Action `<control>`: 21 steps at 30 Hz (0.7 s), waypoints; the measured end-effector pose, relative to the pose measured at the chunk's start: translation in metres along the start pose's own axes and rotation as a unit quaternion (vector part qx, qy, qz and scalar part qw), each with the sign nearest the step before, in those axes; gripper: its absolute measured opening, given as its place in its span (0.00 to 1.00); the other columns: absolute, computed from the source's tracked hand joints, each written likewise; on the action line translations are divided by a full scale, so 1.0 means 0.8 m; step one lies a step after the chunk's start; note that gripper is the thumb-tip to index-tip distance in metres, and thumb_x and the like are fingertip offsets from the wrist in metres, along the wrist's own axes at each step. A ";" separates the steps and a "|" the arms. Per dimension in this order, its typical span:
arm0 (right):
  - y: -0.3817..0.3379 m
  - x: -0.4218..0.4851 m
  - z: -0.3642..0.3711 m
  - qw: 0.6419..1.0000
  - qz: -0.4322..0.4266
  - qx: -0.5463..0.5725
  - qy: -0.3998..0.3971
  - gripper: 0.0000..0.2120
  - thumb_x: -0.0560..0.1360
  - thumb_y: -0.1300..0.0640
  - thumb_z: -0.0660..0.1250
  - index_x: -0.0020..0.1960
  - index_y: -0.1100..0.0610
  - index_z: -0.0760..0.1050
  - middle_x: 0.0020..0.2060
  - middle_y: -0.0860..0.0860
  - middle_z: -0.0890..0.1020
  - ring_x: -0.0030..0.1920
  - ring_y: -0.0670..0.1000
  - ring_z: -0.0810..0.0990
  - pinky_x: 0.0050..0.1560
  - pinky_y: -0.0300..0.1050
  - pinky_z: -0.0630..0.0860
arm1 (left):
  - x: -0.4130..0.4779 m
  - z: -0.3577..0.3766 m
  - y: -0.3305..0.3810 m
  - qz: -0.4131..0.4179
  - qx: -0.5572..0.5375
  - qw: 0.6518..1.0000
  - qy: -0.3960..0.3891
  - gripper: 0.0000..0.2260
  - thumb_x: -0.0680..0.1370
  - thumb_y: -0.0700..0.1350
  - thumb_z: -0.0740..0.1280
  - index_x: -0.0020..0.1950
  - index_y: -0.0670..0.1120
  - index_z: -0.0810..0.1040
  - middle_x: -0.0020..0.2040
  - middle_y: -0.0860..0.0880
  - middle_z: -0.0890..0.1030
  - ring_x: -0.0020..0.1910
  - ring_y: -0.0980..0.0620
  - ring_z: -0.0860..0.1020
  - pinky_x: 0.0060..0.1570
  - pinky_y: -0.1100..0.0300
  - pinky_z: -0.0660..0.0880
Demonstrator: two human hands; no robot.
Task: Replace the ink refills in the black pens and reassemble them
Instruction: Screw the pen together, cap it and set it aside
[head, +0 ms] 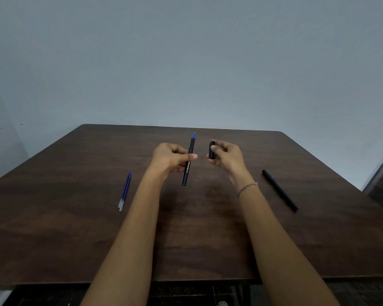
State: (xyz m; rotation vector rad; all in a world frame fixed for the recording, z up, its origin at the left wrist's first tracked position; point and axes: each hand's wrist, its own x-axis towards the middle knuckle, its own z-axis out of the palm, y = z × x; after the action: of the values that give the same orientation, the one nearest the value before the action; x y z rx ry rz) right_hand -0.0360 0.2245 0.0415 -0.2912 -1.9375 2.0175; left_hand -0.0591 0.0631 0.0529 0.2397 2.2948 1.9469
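Note:
My left hand point(171, 159) grips a black pen point(188, 171) by its middle, held nearly upright above the table with its blue tip pointing away from me. A short gap to the right, my right hand point(227, 156) pinches the black pen cap point(212, 150), separate from the pen. A second black pen point(280, 190), capped, lies on the table at the right. Two blue ink refills point(124, 192) lie side by side on the table at the left.
The dark brown wooden table point(76, 228) runs from the near edge at the bottom to a far edge against a plain grey wall. A dark piece of furniture point(382, 180) stands past the table's right edge.

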 end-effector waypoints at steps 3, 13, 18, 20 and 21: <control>-0.003 0.001 -0.002 0.999 -0.006 0.035 0.002 0.13 0.77 0.64 0.64 0.61 0.63 0.73 0.42 0.52 0.77 0.41 0.51 0.80 0.36 0.39 0.81 | -0.001 0.002 0.000 -0.009 0.021 0.999 -0.027 0.09 0.67 0.42 0.77 0.40 0.42 0.78 0.37 0.47 0.81 0.34 0.55 0.79 0.27 0.65 0.77; -0.011 -0.004 -0.008 0.995 -0.024 0.086 0.050 0.14 0.72 0.60 0.71 0.56 0.58 0.73 0.49 0.56 0.84 0.46 0.51 0.83 0.34 0.35 0.77 | -0.004 0.007 0.000 -0.034 0.091 0.989 -0.108 0.10 0.67 0.44 0.77 0.41 0.42 0.79 0.33 0.51 0.79 0.34 0.57 0.78 0.27 0.67 0.76; -0.012 -0.006 -0.008 0.989 -0.031 0.123 0.074 0.12 0.71 0.60 0.73 0.51 0.55 0.73 0.50 0.57 0.83 0.45 0.52 0.82 0.35 0.36 0.77 | -0.002 0.009 -0.004 -0.031 0.108 0.986 -0.127 0.08 0.66 0.43 0.78 0.38 0.44 0.80 0.31 0.51 0.79 0.32 0.57 0.78 0.28 0.67 0.76; -0.013 -0.007 -0.007 0.987 -0.034 0.133 0.079 0.11 0.70 0.60 0.73 0.49 0.54 0.72 0.50 0.58 0.83 0.44 0.52 0.81 0.35 0.36 0.78 | -0.002 0.009 -0.005 -0.029 0.113 0.985 -0.130 0.08 0.66 0.43 0.78 0.37 0.45 0.80 0.29 0.53 0.79 0.30 0.58 0.79 0.28 0.67 0.76; -0.013 -0.007 -0.007 0.987 -0.036 0.136 0.080 0.11 0.70 0.60 0.73 0.48 0.54 0.72 0.50 0.58 0.83 0.44 0.52 0.81 0.36 0.37 0.78 | -0.001 0.010 -0.006 -0.029 0.115 0.984 -0.133 0.08 0.66 0.43 0.78 0.37 0.45 0.80 0.27 0.53 0.79 0.28 0.59 0.78 0.28 0.67 0.76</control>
State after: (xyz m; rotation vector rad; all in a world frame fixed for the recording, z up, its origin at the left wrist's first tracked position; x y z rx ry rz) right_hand -0.0277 0.2281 0.0513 -0.3012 -1.5333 2.1082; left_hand -0.0569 0.0696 0.0473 0.4215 2.3146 1.5168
